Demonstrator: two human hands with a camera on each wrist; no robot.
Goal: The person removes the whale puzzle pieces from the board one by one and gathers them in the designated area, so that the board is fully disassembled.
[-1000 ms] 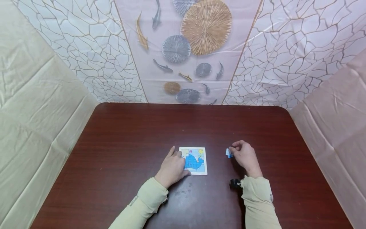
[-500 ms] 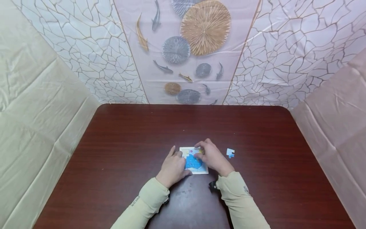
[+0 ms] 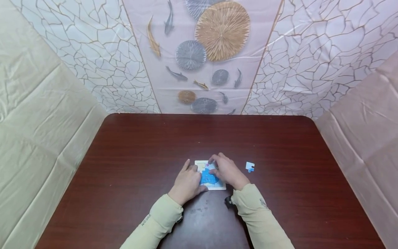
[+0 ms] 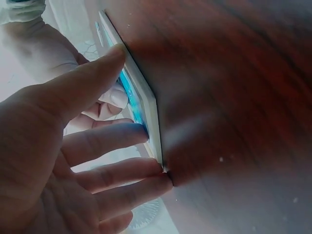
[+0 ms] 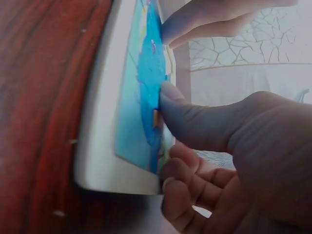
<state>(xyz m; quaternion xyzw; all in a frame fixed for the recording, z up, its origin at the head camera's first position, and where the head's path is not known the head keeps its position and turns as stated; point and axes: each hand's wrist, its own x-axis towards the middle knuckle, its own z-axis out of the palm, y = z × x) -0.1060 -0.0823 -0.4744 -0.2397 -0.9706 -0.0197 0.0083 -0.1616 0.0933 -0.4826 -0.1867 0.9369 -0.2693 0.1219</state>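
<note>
A small square jigsaw puzzle (image 3: 220, 188) with a white frame and a blue whale picture lies flat on the table. My left hand (image 3: 187, 179) rests at its left side; the thumb (image 4: 100, 68) touches the near edge, and fairly straight fingers touch the left edge and the picture. My right hand (image 3: 229, 172) reaches over the upper right part, thumb and bent fingers pinching at a puzzle piece there, mostly hidden beneath the hand. In the right wrist view the thumb (image 5: 178, 107) meets the blue surface beside a small wooden edge. The upper left spot looks plain pale yellow.
A loose puzzle piece (image 3: 250, 166), white and blue, lies to the right of the puzzle. The dark red-brown table (image 3: 149, 138) extends around it, with patterned cloth (image 3: 203, 86) hanging behind its far edge and plain cloth at both sides.
My right hand has left the loose piece lying on the table and moved left onto the puzzle's upper right, shifting slightly further left since. The left hand has stayed in place.
</note>
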